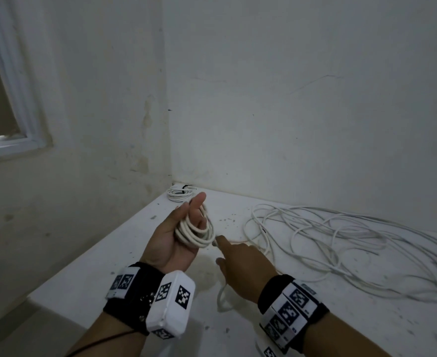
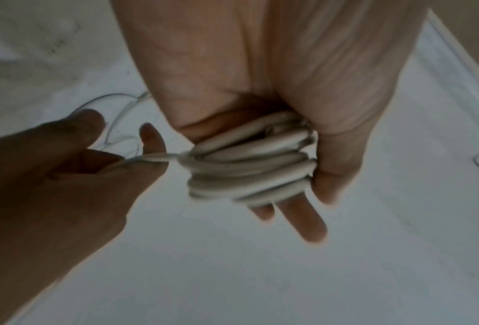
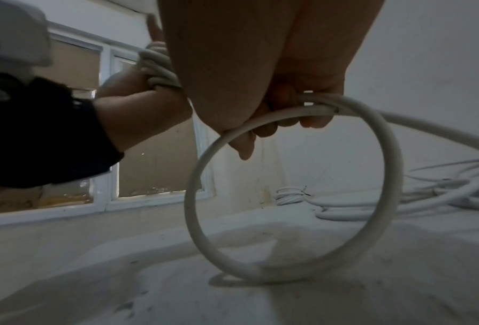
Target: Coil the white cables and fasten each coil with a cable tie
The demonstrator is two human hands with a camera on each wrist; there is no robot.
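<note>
Writing: no brand or readable words are showing; only black-and-white square marker patterns are showing on the wrist bands [image 1: 288, 307].
Left hand: the left hand [image 1: 178, 235] is facing palm up above the table [image 1: 109, 256], its fingers standing fairly straight inside the coil [image 1: 195, 231] of white cable that is sitting wound round them, with the thumb lying against the loops.
Right hand: the right hand [image 1: 245, 264] is hovering just beside the coil, its curled fingers [image 3: 313, 119] gripping the cable where a loop [image 3: 288, 193] is hanging down and touching the table.
Loose cable: a tangled heap [image 1: 354, 243] is lying on the table to the right of both hands.
Finished bundle: a small tied coil [image 1: 180, 194] is lying in the far corner, well apart from the hands.
Hard to see: the dark tie on that bundle is looking too small to make out.
</note>
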